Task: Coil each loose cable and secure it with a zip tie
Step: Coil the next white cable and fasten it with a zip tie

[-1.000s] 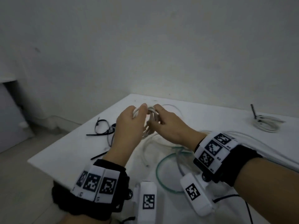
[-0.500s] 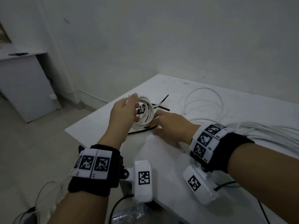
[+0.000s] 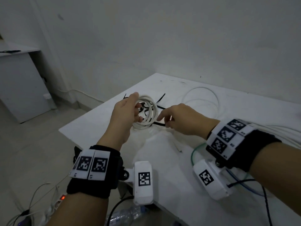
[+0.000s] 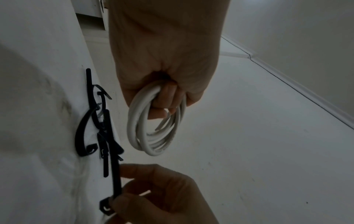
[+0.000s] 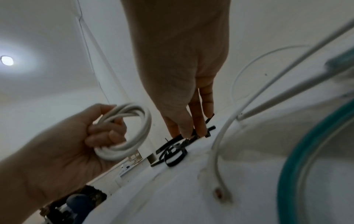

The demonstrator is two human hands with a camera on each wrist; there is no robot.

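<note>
My left hand (image 3: 137, 110) grips a small white cable coil (image 3: 151, 115) and holds it upright above the table's left corner. The left wrist view shows the fingers (image 4: 164, 104) curled through the coil (image 4: 153, 133). Just right of the coil, my right hand (image 3: 162, 120) reaches down to the table and pinches one black zip tie (image 4: 116, 178) near its head end. Several more black zip ties (image 4: 95, 121) lie tangled beyond it, partly seen through the coil. In the right wrist view my fingertips (image 5: 199, 131) sit on the tie, with the coil (image 5: 134, 131) to their left.
A loose white cable (image 3: 203, 95) loops on the white table (image 3: 179, 168) behind my right hand. More white cables (image 3: 276, 132) run off right, and a green cable (image 3: 193, 154) lies under my right wrist. On the floor are a power strip (image 3: 55, 204) and a grey cabinet (image 3: 21, 85).
My right hand has let go of the coil and dropped to the zip ties on the table. The left hand keeps the coil raised. My head has turned left.
</note>
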